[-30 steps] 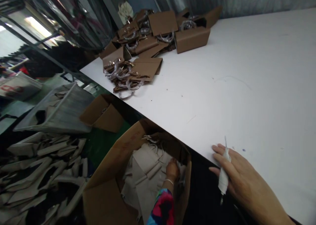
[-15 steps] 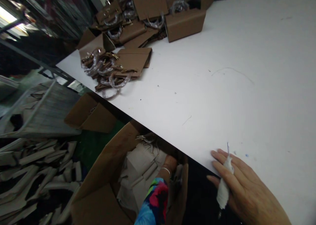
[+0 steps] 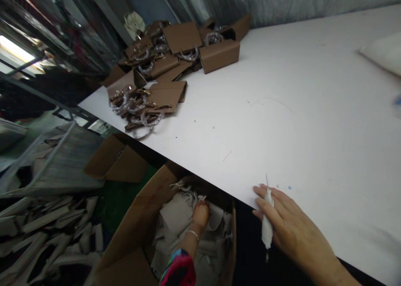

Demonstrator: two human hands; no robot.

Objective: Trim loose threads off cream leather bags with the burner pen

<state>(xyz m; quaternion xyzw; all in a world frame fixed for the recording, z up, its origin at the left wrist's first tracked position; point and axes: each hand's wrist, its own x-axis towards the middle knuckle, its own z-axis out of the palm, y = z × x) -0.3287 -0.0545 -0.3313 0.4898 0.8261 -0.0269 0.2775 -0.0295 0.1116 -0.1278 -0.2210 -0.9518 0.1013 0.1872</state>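
My left hand (image 3: 200,214), with a bracelet at the wrist, reaches into an open cardboard box (image 3: 150,208). Its fingers curl down among light grey bag pieces (image 3: 177,213); what they grip is partly hidden. My right hand (image 3: 291,223) rests at the near edge of the white table (image 3: 250,144), fingers fairly straight. Against it lies a slim pointed tool (image 3: 267,229), like an awl, with a white wrapped handle and a thin metal tip pointing away from me. The hand keeps this tool between thumb and fingers.
Brown handbags (image 3: 183,37) with plastic-wrapped handles are heaped at the table's far left. Below stand a smaller carton (image 3: 117,160) and a white-framed bin (image 3: 67,160). Many grey pieces (image 3: 56,236) lie at lower left. A pale item (image 3: 384,54) shows at the right.
My left hand has shifted left inside the box, and more of it shows above the grey pieces. The view has tilted up and turned right; my right hand still keeps the tool.
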